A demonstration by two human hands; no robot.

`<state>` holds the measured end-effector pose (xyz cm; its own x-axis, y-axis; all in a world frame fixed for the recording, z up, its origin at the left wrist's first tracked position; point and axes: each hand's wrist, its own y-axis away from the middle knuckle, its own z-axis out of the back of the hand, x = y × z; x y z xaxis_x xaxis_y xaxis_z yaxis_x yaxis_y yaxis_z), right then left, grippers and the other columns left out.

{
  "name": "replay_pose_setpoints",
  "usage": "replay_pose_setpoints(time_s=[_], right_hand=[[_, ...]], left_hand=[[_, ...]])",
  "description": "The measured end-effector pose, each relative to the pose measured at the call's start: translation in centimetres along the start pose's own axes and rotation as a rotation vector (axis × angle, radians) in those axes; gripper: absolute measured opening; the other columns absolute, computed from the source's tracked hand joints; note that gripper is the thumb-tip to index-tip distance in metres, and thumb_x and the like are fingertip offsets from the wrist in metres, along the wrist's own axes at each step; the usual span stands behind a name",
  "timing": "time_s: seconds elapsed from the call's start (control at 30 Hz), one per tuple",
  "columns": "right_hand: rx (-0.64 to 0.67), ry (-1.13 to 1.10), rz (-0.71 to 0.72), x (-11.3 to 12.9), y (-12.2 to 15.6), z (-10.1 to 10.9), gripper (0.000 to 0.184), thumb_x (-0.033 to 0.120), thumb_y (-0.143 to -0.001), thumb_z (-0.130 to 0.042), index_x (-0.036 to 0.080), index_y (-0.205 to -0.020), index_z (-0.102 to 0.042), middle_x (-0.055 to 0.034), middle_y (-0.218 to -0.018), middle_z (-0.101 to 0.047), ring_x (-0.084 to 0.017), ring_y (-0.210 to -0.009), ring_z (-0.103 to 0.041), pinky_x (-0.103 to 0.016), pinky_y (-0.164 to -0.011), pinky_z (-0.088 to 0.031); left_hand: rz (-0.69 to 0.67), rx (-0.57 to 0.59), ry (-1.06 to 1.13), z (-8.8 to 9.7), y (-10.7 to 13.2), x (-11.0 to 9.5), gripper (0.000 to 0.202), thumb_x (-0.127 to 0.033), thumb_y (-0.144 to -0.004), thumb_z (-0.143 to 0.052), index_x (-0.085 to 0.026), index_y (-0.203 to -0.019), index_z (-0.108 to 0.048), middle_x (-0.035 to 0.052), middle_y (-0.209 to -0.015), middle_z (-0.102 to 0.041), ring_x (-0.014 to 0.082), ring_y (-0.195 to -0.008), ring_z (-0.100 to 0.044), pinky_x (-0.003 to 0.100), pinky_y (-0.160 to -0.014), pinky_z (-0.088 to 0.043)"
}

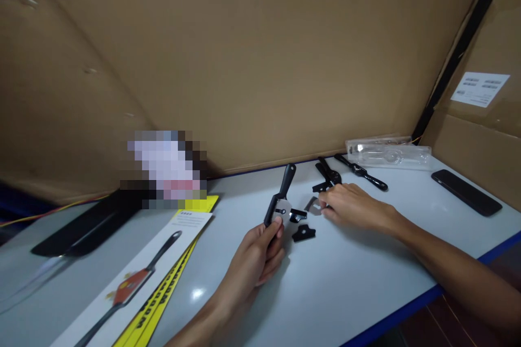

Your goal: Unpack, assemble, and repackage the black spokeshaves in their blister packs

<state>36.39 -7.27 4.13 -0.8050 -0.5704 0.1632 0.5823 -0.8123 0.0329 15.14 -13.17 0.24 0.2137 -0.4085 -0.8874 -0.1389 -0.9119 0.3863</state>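
"What is biggest there?"

"Cardboard walls [260, 54], behind and at right; the right one bears a white label [480, 89], its print too small to read."

"And the edges?"

"The tabletop [345, 282] meets cardboard at the back and ends in front at a blue edge [394, 319]; a pale stretch lies between the forearms."

"What crowds the left side?"

"A white card [187, 233] picturing a dark-handled tool with an orange-red middle. It overlaps yellow cards [148, 331] with bold black lettering, not surely legible. Past them sits a black stand [93, 227]."

"And the far right?"

"Clear plastic trays [388, 156], then a black phone-like slab [467, 192]."

"The hands?"

"The left grip [262, 252] is closed on the lower end of a black tool [287, 180], held aslant. The right grip [354, 205] has its fingertips bunched at a grey plate [313, 206]; whether it is pinched cannot be told. Another black tool [362, 172] lies behind."

"Smallest?"

"Two black pieces [304, 233] between the hands."
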Motion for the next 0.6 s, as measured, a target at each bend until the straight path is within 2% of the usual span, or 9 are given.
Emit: replay_pose_setpoints(time_s=[0.1,0.17,0.27,0.37,0.47,0.6], right_hand=[[-0.104,-0.085,0.024,0.6,-0.2,-0.4,0.013,0.021,-0.093,-0.058,0.018,-0.095,-0.071,-0.0076,-0.093,-0.073,-0.021,-0.080,-0.063,-0.030,-0.066,-0.035],[-0.124,-0.169,0.078,1.3,-0.2,-0.9,0.012,0.025,-0.093,-0.061,0.019,-0.099,-0.070,-0.0058,-0.095,-0.072,-0.019,-0.082,-0.062,-0.030,-0.069,-0.037],[-0.097,-0.206,0.100,2.6,-0.1,-1.9,0.019,0.031,-0.091,-0.065,0.018,-0.105,-0.068,-0.0074,-0.100,-0.071,-0.020,-0.083,-0.061,-0.031,-0.069,-0.037],[-0.051,-0.245,0.073,3.3,0.0,-2.8,0.016,0.028,-0.088,-0.068,0.016,-0.099,-0.067,-0.0084,-0.102,-0.070,-0.020,-0.086,-0.060,-0.030,-0.069,-0.037],[-0.030,-0.336,0.056,3.1,-0.2,-2.9,0.009,0.022,-0.081,-0.073,0.017,-0.082,-0.066,-0.0037,-0.085,-0.067,-0.017,-0.079,-0.056,-0.028,-0.065,-0.035],[-0.081,-0.617,-0.027,2.0,-0.8,-2.1,0.021,0.015,-0.077,-0.075,0.017,-0.063,-0.059,0.0041,-0.058,-0.053,-0.011,-0.059,-0.047,-0.026,-0.058,-0.031]], left_hand=[[0.008,-0.008,0.004,-0.1,0.1,-0.1,0.052,-0.059,-0.064,-0.081,-0.021,-0.067,-0.046,-0.0136,-0.047,-0.025,0.0014,-0.037,-0.014,0.014,-0.031,-0.012],[0.011,-0.008,0.007,-0.2,0.2,-0.2,0.052,-0.059,-0.063,-0.081,-0.021,-0.068,-0.046,-0.0136,-0.046,-0.025,0.0013,-0.037,-0.014,0.014,-0.031,-0.012],[0.008,-0.004,0.003,-0.2,0.3,-0.3,0.052,-0.059,-0.063,-0.081,-0.021,-0.068,-0.046,-0.0138,-0.045,-0.025,0.0014,-0.037,-0.014,0.014,-0.031,-0.012],[-0.002,0.010,0.006,-0.3,0.3,-0.3,0.051,-0.059,-0.066,-0.080,-0.021,-0.068,-0.046,-0.0137,-0.046,-0.025,0.0014,-0.037,-0.014,0.014,-0.031,-0.012],[-0.001,0.015,0.009,-0.3,0.3,-0.3,0.052,-0.061,-0.066,-0.079,-0.020,-0.068,-0.046,-0.0134,-0.046,-0.026,0.0013,-0.037,-0.015,0.014,-0.031,-0.012],[0.000,0.001,0.014,-0.3,0.3,-0.4,0.054,-0.062,-0.062,-0.080,-0.021,-0.068,-0.045,-0.0136,-0.045,-0.026,0.0015,-0.036,-0.014,0.014,-0.031,-0.011]])
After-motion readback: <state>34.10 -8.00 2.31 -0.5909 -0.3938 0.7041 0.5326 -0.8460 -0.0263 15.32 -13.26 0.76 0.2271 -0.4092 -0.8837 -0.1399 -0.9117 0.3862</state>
